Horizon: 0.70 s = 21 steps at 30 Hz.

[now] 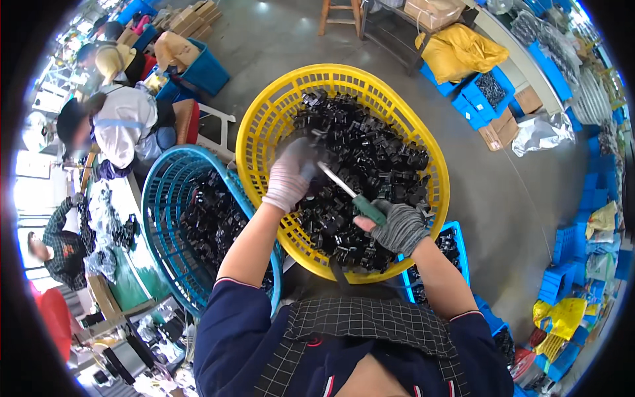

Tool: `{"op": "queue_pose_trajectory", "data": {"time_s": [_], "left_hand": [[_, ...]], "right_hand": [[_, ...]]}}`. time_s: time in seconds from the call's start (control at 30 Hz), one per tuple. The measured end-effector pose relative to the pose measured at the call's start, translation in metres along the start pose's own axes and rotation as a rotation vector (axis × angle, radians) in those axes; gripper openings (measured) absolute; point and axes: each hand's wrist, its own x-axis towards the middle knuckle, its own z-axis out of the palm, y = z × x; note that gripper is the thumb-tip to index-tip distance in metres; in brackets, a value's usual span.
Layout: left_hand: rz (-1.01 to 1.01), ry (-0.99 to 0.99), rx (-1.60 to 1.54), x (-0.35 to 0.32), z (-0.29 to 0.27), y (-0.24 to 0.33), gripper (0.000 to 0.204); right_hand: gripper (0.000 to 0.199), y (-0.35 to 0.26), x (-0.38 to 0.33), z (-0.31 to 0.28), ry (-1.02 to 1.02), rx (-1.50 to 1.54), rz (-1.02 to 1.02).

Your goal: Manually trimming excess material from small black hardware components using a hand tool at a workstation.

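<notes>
My right hand (399, 227), in a grey knit glove, is closed around the green handle of a screwdriver (370, 209). Its metal shaft points up and left toward my left hand (293, 170), which wears a pale striped glove. Motion smears the left fingers, so whether a part is between them cannot be made out. Both hands are over a large yellow plastic basket (442, 192) heaped with small black plastic parts (370, 152).
At the left leans a blue basket (153, 188) of similar black parts. A blue crate (461, 248) stands by the yellow basket's lower right. Several people sit or stand at the left, one in a white top (124, 126). Blue bins (486, 99) and yellow bags (456, 51) line the right.
</notes>
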Motion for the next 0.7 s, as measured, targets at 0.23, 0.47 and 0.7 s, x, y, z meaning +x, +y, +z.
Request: {"op": "queue_pose_trajectory", "data": {"time_s": [0.23, 0.47, 0.7], "left_hand": [[-0.153, 0.333, -0.282, -0.121, -0.026, -0.076, 0.043], [-0.64, 0.175, 0.351, -0.176, -0.057, -0.057, 0.042], [-0.302, -0.155, -0.012, 0.006, 0.057, 0.015, 0.049]], "right_hand": [[0.069, -0.053, -0.007, 0.028, -0.376, 0.002, -0.281], [0.076, -0.037, -0.018, 0.075, -0.26, 0.009, -0.363], [0.068, 0.028, -0.044, 0.031, -0.149, 0.177, -0.067]]}}
